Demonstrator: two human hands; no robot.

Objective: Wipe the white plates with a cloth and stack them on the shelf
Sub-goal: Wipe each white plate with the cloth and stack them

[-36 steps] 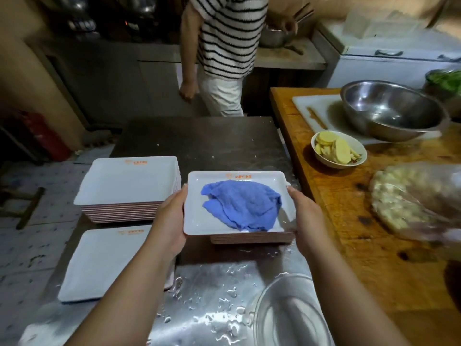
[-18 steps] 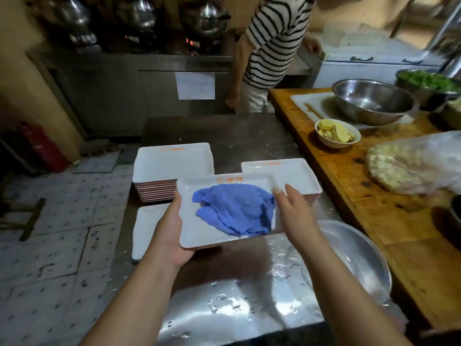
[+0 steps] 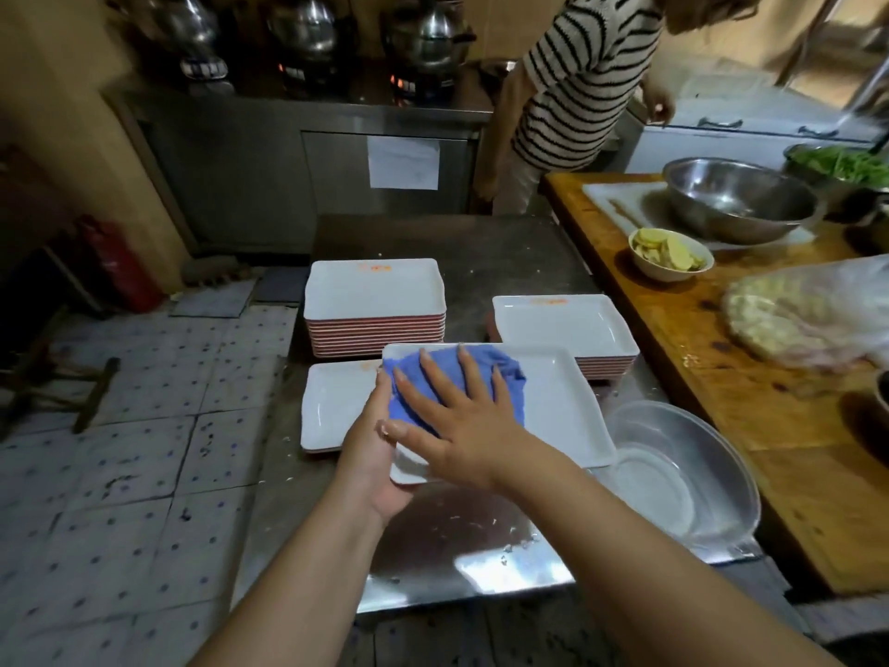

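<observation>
A white rectangular plate point(image 3: 558, 406) is held above the wet steel table. My left hand point(image 3: 373, 454) grips its near left edge from below. My right hand point(image 3: 452, 416) lies flat, fingers spread, on a blue cloth point(image 3: 505, 370) that covers the plate's left half. Behind it stands a tall stack of white plates point(image 3: 375, 300). A lower stack point(image 3: 563, 324) is to the right. One more plate point(image 3: 332, 406) lies at the left, partly hidden by the held plate.
A shallow metal basin point(image 3: 683, 474) sits right of the plate on the steel table point(image 3: 457, 536). The wooden counter point(image 3: 793, 450) holds a steel bowl point(image 3: 736, 199), a small bowl of slices point(image 3: 671, 255) and a plastic bag point(image 3: 808, 310). A person in stripes point(image 3: 577, 89) stands behind.
The plate came off the right stack and moved toward me. My right hand left the plate's right edge and now presses flat on the cloth. The person behind shifted right.
</observation>
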